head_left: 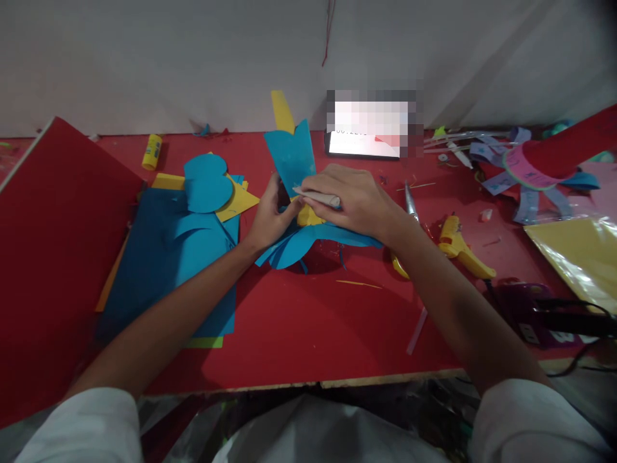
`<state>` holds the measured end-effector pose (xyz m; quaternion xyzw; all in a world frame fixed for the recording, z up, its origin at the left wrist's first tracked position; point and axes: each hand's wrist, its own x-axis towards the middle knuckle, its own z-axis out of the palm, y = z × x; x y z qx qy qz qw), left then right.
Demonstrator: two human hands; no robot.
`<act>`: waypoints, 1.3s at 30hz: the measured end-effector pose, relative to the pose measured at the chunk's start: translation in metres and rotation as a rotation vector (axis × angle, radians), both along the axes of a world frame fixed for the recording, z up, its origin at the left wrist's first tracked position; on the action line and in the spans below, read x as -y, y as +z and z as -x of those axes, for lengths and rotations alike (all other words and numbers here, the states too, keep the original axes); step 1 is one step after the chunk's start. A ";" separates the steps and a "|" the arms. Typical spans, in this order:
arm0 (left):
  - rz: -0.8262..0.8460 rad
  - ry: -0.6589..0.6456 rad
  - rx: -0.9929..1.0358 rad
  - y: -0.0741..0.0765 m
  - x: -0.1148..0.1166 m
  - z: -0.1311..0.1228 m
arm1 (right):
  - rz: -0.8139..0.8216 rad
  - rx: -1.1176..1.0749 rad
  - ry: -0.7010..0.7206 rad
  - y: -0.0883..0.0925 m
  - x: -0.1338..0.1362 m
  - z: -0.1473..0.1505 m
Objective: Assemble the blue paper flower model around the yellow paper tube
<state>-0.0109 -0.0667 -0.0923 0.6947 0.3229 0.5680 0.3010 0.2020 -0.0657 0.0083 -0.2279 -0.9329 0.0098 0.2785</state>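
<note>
Two hands meet over a blue paper shape on the red surface. The left hand pinches its upright blue flap; the right hand presses flat, fingers gripping a pale folded strip. Thin paper may crease or tear under pressure; the glue gun lies close by the right forearm

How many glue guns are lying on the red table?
1. The yellow glue gun lies on the red table, just right of the right hand and its forearm. Clutter at far right may hide others.
</note>
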 end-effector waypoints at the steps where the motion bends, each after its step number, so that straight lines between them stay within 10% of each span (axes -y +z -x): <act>1: 0.001 -0.004 0.000 0.000 0.000 0.000 | 0.003 -0.004 0.003 0.000 0.000 0.000; 39: -0.019 -0.062 0.021 -0.001 -0.002 -0.001 | 0.033 -0.070 -0.026 -0.005 -0.001 0.000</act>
